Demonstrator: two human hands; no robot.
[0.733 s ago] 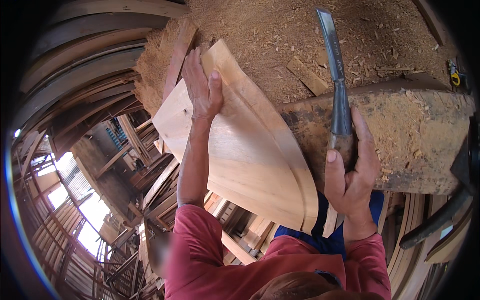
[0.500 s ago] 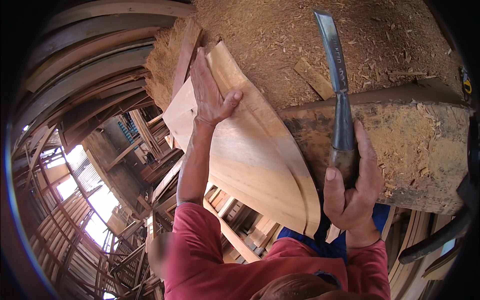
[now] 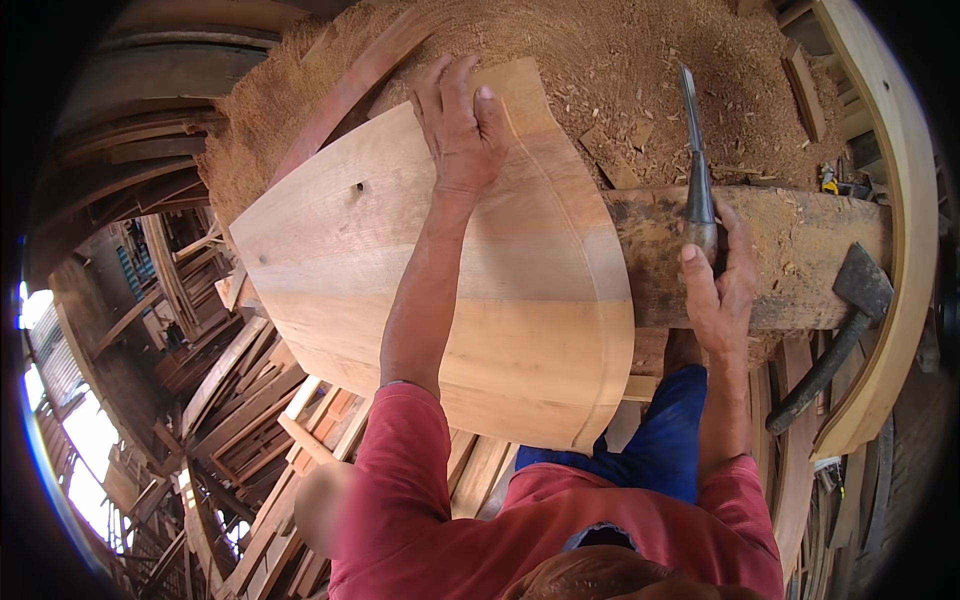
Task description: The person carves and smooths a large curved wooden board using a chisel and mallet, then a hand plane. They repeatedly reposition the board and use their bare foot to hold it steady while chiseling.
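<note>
A broad, pale wooden panel (image 3: 440, 270) with a curved right edge leans up in front of me. A shallow line runs along inside that curve. My left hand (image 3: 465, 135) holds its far edge, the fingers reaching over the rim and the thumb on the face. In my right hand (image 3: 725, 280) is a chisel (image 3: 699, 195), gripped round its wooden handle below a dark metal socket. Its blade points up and away, apart from the panel. Behind the chisel handle lies a thick, rough timber block (image 3: 800, 255).
Wood shavings (image 3: 640, 85) cover the ground beyond the panel. A dark-headed axe (image 3: 850, 310) rests against the block's right end, beside a curved plank (image 3: 905, 200). A reddish board (image 3: 345, 95) lies behind the panel. Stacked lumber (image 3: 240, 390) fills the left.
The panel's broad face has turned more into view, with my left hand still at its far edge. The chisel now shows its blade narrower and farther off. More of the axe and curved plank shows.
</note>
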